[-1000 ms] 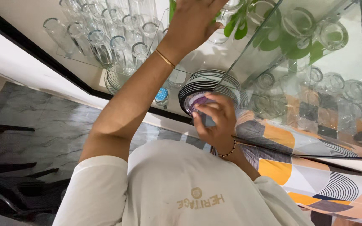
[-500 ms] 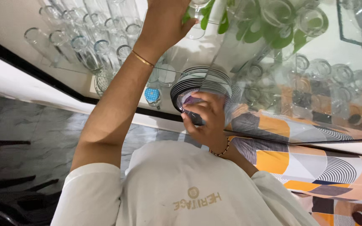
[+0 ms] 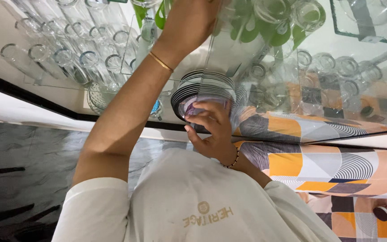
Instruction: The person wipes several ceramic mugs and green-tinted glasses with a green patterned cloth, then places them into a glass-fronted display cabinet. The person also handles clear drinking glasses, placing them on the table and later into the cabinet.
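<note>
A glass cabinet is seen from above, over the person's own chest and arms. The left hand [image 3: 191, 22] is raised to the upper glass shelf [image 3: 229, 49], among green leaves [image 3: 160, 18]; its fingers are cut off by the top edge of the view, so how far it is open, and whether anything is held, cannot be told. A thin gold bangle [image 3: 160, 62] is worn on that wrist.

The right hand [image 3: 209, 130] is closed around a small clear glass [image 3: 204, 112], which is held just in front of a stack of black-rimmed plates [image 3: 189, 87] on a lower shelf. A bracelet of dark beads [image 3: 232, 160] is worn on the right wrist.

Rows of tall drinking glasses [image 3: 68, 58] are lined up on the shelf to the left, and a patterned glass bowl [image 3: 97, 96] is set below them. More glasses [image 3: 337, 67] are seen through the glass door [image 3: 292, 89] on the right. A cloth with orange, grey and black shapes [image 3: 319, 163] is spread on the desk below the door.
</note>
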